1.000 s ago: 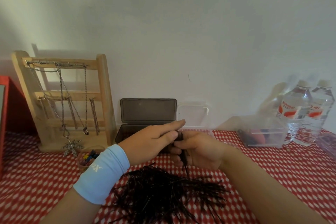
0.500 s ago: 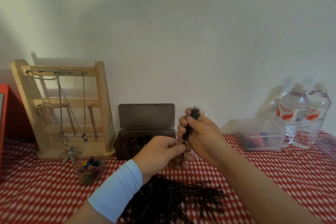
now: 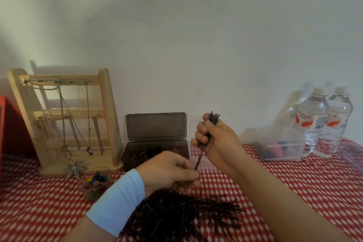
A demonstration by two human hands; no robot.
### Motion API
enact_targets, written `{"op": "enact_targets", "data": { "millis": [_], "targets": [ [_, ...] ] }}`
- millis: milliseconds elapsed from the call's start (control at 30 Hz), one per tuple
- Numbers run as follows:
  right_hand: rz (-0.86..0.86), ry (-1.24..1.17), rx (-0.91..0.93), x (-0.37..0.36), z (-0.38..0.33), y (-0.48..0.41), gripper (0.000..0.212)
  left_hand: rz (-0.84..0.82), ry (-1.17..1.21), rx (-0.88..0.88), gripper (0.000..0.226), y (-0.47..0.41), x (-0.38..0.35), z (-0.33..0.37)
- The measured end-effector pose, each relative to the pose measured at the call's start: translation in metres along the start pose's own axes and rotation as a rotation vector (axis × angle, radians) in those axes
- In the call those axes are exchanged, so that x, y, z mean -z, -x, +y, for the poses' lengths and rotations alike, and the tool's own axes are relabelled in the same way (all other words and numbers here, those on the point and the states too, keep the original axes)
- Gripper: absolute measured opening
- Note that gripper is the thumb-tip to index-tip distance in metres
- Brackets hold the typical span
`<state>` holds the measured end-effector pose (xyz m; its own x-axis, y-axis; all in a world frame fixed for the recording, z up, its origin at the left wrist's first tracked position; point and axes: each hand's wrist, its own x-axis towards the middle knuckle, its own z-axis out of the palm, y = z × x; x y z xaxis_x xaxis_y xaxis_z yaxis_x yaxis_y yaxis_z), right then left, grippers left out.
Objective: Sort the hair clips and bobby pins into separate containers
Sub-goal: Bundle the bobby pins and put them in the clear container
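Well, the right hand [image 3: 218, 141] grips a bobby-pin bundle [image 3: 213, 119] upright; left hand [image 3: 167, 171] pinches its lower end (bottle labels [image 3: 306, 122] unreadable).

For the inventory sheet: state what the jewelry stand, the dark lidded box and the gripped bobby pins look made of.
Jewelry stand: pale unpainted wood, matte, with faint grain and rounded posts.
Dark lidded box: smoky, seemingly translucent plastic, smooth, with a moulded hinged lid.
Bobby pins: probably thin dark-coated metal wire, with slim, stiff, uniform strands; too fine to confirm.
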<state>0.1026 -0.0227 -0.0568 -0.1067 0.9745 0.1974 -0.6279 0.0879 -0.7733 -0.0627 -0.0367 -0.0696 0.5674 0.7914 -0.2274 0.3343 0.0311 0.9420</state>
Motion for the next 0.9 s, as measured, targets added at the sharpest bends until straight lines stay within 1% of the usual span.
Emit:
{"op": "enact_targets", "data": {
  "millis": [67, 100, 167, 233, 267, 300, 333, 367, 400, 433, 467, 500, 533, 600, 633, 667, 700, 733, 800, 833, 867, 900],
  "targets": [
    [0.009, -0.027, 0.010, 0.002, -0.004, -0.002, 0.022, -0.090, -0.164, 0.077, 0.011, 0.002, 0.004, -0.001],
    [0.015, -0.040, 0.011, 0.003, -0.006, -0.002, 0.022, -0.103, -0.244, 0.094, 0.011, 0.002, 0.005, -0.002],
    [0.017, -0.045, 0.007, 0.004, -0.008, -0.004, 0.024, -0.080, -0.389, 0.084, 0.017, 0.000, 0.004, -0.004],
    [0.000, -0.019, 0.004, 0.002, -0.007, -0.003, 0.023, -0.019, -0.514, 0.062, 0.025, -0.006, 0.004, -0.006],
    [-0.010, -0.002, 0.008, 0.001, -0.005, -0.003, 0.023, 0.030, -0.519, 0.044, 0.029, -0.007, 0.002, -0.006],
    [-0.019, 0.018, 0.021, -0.001, -0.004, -0.002, 0.022, 0.093, -0.426, 0.024, 0.033, -0.009, 0.001, -0.005],
    [-0.025, 0.047, 0.040, -0.002, -0.003, -0.001, 0.022, 0.147, -0.207, 0.007, 0.035, -0.009, -0.002, -0.002],
    [-0.027, 0.092, 0.064, -0.003, -0.001, -0.001, 0.022, 0.164, 0.107, -0.008, 0.035, -0.009, -0.005, 0.001],
    [-0.027, 0.165, 0.091, -0.004, -0.001, 0.000, 0.022, 0.125, 0.443, -0.033, 0.034, -0.007, -0.009, 0.006],
    [-0.026, 0.270, 0.118, -0.003, 0.001, 0.001, 0.022, 0.065, 0.722, -0.065, 0.035, -0.005, -0.011, 0.011],
    [-0.026, 0.395, 0.135, -0.003, 0.002, 0.002, 0.021, 0.007, 0.913, -0.093, 0.037, -0.004, -0.012, 0.014],
    [-0.029, 0.522, 0.144, -0.001, 0.004, 0.002, 0.020, -0.039, 1.038, -0.112, 0.040, -0.003, -0.013, 0.016],
    [-0.040, 0.625, 0.141, 0.000, 0.006, 0.003, 0.020, -0.067, 1.114, -0.124, 0.044, -0.002, -0.013, 0.017],
    [-0.084, 0.753, 0.111, 0.004, 0.009, 0.003, 0.019, -0.087, 1.177, -0.125, 0.046, -0.001, -0.012, 0.017],
    [-0.102, 0.791, 0.089, 0.005, 0.010, 0.003, 0.019, -0.084, 1.165, -0.109, 0.044, -0.001, -0.011, 0.016],
    [-0.111, 0.811, 0.069, 0.006, 0.010, 0.002, 0.019, -0.066, 1.105, -0.077, 0.040, 0.000, -0.010, 0.016],
    [-0.118, 0.811, 0.053, 0.007, 0.008, 0.002, 0.019, -0.022, 0.984, -0.034, 0.036, 0.001, -0.009, 0.017],
    [-0.126, 0.806, 0.034, 0.008, 0.005, 0.001, 0.019, 0.062, 0.806, 0.003, 0.031, 0.001, -0.008, 0.019],
    [-0.156, 0.820, -0.034, 0.012, -0.001, 0.001, 0.020, 0.305, 0.392, 0.005, 0.025, 0.001, -0.004, 0.022],
    [-0.185, 0.827, -0.084, 0.014, -0.003, 0.001, 0.021, 0.441, 0.213, -0.047, 0.025, 0.000, 0.001, 0.021],
    [-0.217, 0.826, -0.140, 0.015, -0.005, 0.001, 0.021, 0.564, 0.060, -0.151, 0.028, 0.001, 0.005, 0.020],
    [-0.250, 0.826, -0.190, 0.016, -0.006, 0.002, 0.020, 0.634, -0.070, -0.289, 0.031, 0.001, 0.010, 0.020]
  ]
}}
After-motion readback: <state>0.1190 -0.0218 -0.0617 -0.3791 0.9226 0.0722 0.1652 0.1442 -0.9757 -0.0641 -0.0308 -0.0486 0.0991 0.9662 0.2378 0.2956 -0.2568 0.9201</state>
